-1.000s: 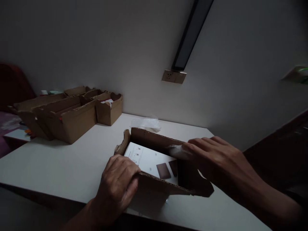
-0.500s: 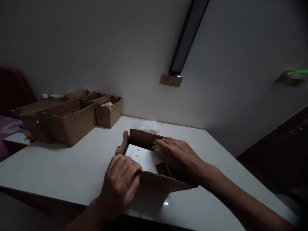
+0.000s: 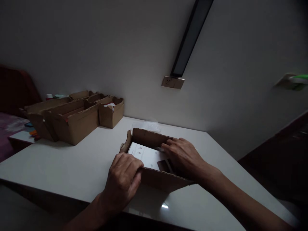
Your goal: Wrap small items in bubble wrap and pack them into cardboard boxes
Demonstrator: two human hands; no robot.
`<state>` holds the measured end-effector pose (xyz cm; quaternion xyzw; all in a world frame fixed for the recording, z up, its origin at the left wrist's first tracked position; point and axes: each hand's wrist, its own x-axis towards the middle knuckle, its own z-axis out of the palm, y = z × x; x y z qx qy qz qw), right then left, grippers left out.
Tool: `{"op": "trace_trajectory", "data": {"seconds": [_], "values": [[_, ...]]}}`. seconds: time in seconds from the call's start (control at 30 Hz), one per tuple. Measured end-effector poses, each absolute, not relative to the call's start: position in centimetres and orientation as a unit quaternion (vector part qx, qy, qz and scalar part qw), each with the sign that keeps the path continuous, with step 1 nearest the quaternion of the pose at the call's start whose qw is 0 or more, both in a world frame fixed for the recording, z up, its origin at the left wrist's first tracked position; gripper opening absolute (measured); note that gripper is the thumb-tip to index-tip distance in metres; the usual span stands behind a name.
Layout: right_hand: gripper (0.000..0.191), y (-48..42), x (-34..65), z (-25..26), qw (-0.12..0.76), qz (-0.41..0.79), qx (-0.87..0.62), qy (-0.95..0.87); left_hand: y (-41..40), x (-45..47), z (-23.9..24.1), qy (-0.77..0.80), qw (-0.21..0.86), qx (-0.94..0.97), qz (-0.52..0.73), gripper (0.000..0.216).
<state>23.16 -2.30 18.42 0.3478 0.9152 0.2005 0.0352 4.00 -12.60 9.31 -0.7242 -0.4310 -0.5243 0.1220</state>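
Note:
An open cardboard box stands on the white table near its front edge. My left hand is closed over the box's near rim at the left, thumb outside. Inside the box lies a white carton with small printed pictures and a dark square patch. My right hand reaches over the right part of the box, fingers curled down beside the carton. Its fingertips are hidden, and a bit of something translucent shows next to them; what they hold I cannot make out.
Several open cardboard bins stand together at the table's left, some with things inside. Clear plastic wrapping lies behind the box by the wall. A socket plate is on the wall above the white table.
My right hand has shifted slightly to the right inside the box. My left hand keeps its grip on the rim. The whole view has turned a little.

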Motion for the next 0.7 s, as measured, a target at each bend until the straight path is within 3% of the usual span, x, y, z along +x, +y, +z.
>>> {"op": "trace_trajectory", "data": {"seconds": [0.23,0.7], "values": [[0.022,-1.46,23.84,17.57,0.032,0.172,0.328,0.928,-11.97,3.93,9.01,-0.438,0.132,-0.719,-0.523,0.016],[0.013,-1.45,23.04,17.81,0.012,0.194,0.298,0.934,-11.77,3.99,9.09,-0.442,0.136,-0.717,-0.522,0.016]]}}
